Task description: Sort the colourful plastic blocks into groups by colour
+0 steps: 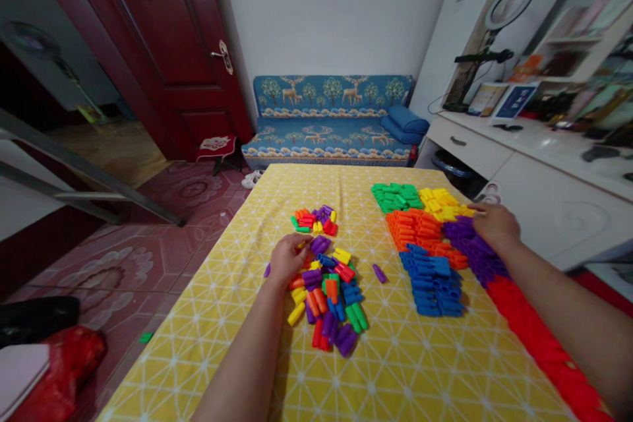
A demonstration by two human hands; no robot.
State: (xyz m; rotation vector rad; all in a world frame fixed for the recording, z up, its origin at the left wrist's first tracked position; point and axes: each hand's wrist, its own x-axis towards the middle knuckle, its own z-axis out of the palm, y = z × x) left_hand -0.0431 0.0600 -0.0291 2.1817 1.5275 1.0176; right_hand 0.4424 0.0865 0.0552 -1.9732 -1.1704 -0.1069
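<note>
My left hand (288,258) is at the left side of a mixed pile of plastic bullet-shaped building pieces (331,281) in several colours. Its thumb and index finger are drawn together beside purple pieces (320,244); what they hold is too small to make out. My right hand (495,227) reaches over the sorted purple pieces (477,247), its fingertips at the edge of the yellow pieces (442,203). Those fingers are closed, and anything in them is hidden. Sorted groups of green (395,197), orange (413,229), blue (432,282) and red pieces (537,336) lie alongside.
A smaller mixed cluster (315,219) lies beyond the left hand, and a lone purple piece (379,273) sits between the piles. A yellow patterned cloth (395,369) covers the table. Behind stands a blue sofa (326,128); a white dresser (539,178) is at right.
</note>
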